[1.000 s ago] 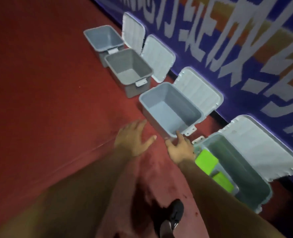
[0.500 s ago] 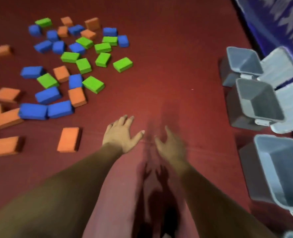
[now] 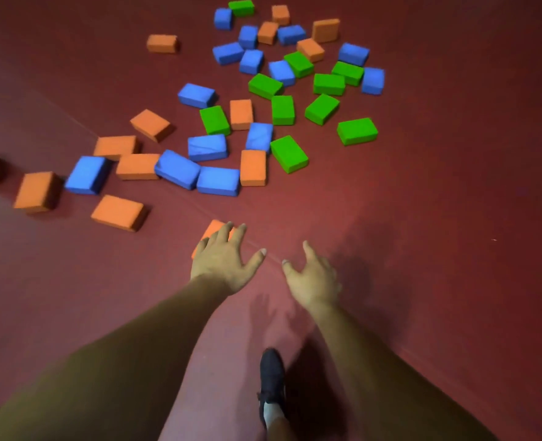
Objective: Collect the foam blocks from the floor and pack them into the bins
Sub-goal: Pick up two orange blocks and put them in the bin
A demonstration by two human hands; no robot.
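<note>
Hands both empty, fingers spread: left hand, right hand. Orange block sits at your left fingertips, other foam blocks scattered ahead. Risk: shallow one-handed pinch compresses foam, block slips.

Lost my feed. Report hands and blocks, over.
Left hand and right hand open, empty. Nearest orange block partly hidden behind left hand, contact unclear. Other foam blocks scattered on red floor ahead; no bins in view.
</note>
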